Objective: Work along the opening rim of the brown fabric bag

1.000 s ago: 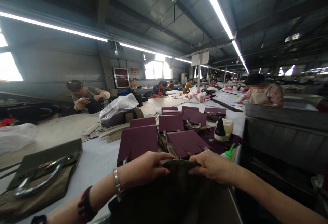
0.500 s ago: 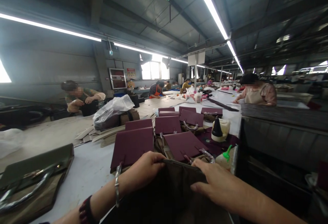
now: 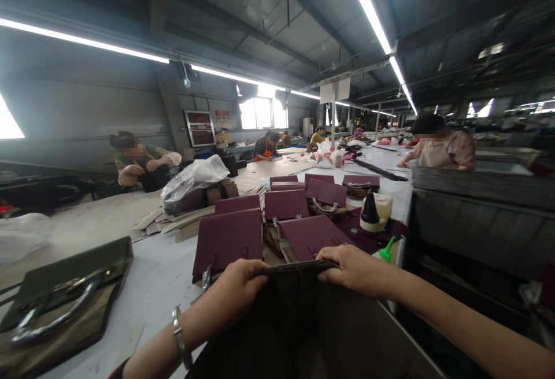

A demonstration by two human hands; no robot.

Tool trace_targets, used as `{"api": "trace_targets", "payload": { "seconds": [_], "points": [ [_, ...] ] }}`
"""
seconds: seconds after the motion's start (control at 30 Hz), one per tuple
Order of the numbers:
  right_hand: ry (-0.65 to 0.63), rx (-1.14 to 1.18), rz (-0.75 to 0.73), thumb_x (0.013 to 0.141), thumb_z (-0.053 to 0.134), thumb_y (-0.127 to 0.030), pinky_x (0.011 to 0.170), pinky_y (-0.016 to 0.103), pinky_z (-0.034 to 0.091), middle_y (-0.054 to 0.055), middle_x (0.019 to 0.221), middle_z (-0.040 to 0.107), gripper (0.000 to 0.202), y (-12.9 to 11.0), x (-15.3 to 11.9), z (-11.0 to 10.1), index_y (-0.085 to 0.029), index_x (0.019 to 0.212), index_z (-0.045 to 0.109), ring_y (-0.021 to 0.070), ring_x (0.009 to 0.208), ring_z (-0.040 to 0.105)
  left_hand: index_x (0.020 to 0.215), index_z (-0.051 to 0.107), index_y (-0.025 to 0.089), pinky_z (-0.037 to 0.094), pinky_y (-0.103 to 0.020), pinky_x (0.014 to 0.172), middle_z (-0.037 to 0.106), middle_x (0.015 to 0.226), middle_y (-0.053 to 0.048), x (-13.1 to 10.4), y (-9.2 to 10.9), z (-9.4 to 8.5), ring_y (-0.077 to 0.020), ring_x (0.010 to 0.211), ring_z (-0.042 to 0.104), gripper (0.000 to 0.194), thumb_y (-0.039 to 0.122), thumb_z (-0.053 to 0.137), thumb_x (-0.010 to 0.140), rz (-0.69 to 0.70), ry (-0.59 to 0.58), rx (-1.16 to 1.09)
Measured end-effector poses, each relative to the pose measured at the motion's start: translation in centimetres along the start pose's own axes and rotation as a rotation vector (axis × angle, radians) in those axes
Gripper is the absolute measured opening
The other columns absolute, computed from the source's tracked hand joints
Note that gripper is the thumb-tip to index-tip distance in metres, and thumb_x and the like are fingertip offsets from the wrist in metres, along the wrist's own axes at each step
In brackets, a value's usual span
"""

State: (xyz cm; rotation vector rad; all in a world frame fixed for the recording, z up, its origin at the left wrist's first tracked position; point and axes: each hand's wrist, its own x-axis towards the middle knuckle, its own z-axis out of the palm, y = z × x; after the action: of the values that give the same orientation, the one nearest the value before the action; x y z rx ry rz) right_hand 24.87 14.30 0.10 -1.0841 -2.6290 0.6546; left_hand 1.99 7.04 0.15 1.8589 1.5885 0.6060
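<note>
In front of me a dark bag (image 3: 303, 321) stands with its inside facing me, its lower part cut off by the frame's edge. My left hand (image 3: 243, 283) pinches the left part of its far rim between thumb and fingers. The right part of the same rim is gripped by my right hand (image 3: 347, 269), thumb on the inner side. Just beyond the rim lie maroon bag pieces with flaps, the nearest being a maroon flap (image 3: 229, 240) at left and another maroon flap (image 3: 310, 237) at centre.
An olive handbag (image 3: 73, 292) with a wrapped handle lies at left. A plastic-covered bundle (image 3: 191, 185) rests farther back. To the right stand a black-coned container (image 3: 375, 214) and a green-nozzled bottle (image 3: 387, 250). Co-workers sit around the long table (image 3: 165, 263).
My right hand has moved up and slightly left along the rim, its fingers now closed on it. My left hand has shifted slightly left. The bag's inside shows more widely.
</note>
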Motion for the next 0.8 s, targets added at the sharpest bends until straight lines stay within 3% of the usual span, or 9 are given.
{"api": "trace_targets", "payload": {
  "seconds": [0.23,0.53,0.6,0.7,0.8],
  "points": [
    [0.041,0.032,0.004,0.072,0.056,-0.03,0.067,0.021,0.04,0.001,0.084,0.067,0.02,-0.7,-0.3,0.2,-0.021,0.089,0.064,0.0165,0.077,0.059,0.089,0.064,0.012,0.043,-0.027,0.069,0.067,0.082,-0.004,-0.2,-0.3,-0.3,-0.0205,0.078,0.058,0.029,0.03,0.045,0.074,-0.015,-0.007,-0.094],
    [0.08,0.016,-0.09,0.082,0.044,-0.026,0.068,0.022,0.041,0.001,0.081,0.067,0.021,-0.5,-0.5,0.6,-0.019,0.085,0.063,0.0159,0.075,0.06,0.089,0.064,0.011,0.042,-0.025,0.069,0.065,0.077,-0.002,-0.2,-1.1,0.1,-0.0159,0.07,0.056,0.032,0.033,0.059,0.066,-0.043,-0.094,-0.484],
    [0.089,-0.012,-0.08,0.082,0.045,-0.026,0.068,0.023,0.041,0.001,0.081,0.066,0.018,-0.7,-0.6,0.7,-0.02,0.088,0.062,0.0162,0.075,0.06,0.084,0.065,0.011,0.041,-0.024,0.064,0.064,0.074,-0.002,-0.2,-1.2,0.3,-0.0149,0.066,0.054,0.03,0.035,0.058,0.068,-0.037,-0.081,-0.451],
    [0.227,-0.127,-0.103,0.08,0.05,-0.024,0.074,0.027,0.042,0.003,0.086,0.063,0.018,-1.4,-0.8,0.9,-0.021,0.097,0.057,0.0175,0.081,0.058,0.078,0.065,0.011,0.039,-0.023,0.059,0.062,0.068,-0.002,-0.2,-1.1,0.4,-0.0141,0.06,0.052,0.03,0.037,0.051,0.073,-0.012,-0.012,-0.294],
    [0.329,-0.291,-0.271,0.08,0.051,-0.016,0.077,0.028,0.042,0.004,0.092,0.06,0.017,-2.4,-1.0,0.9,-0.021,0.095,0.055,0.0175,0.087,0.053,0.079,0.066,0.011,0.039,-0.022,0.057,0.063,0.068,-0.002,-0.2,-0.7,0.5,-0.0145,0.06,0.052,0.032,0.036,0.047,0.075,-0.001,0.022,-0.198]
  ]
}}
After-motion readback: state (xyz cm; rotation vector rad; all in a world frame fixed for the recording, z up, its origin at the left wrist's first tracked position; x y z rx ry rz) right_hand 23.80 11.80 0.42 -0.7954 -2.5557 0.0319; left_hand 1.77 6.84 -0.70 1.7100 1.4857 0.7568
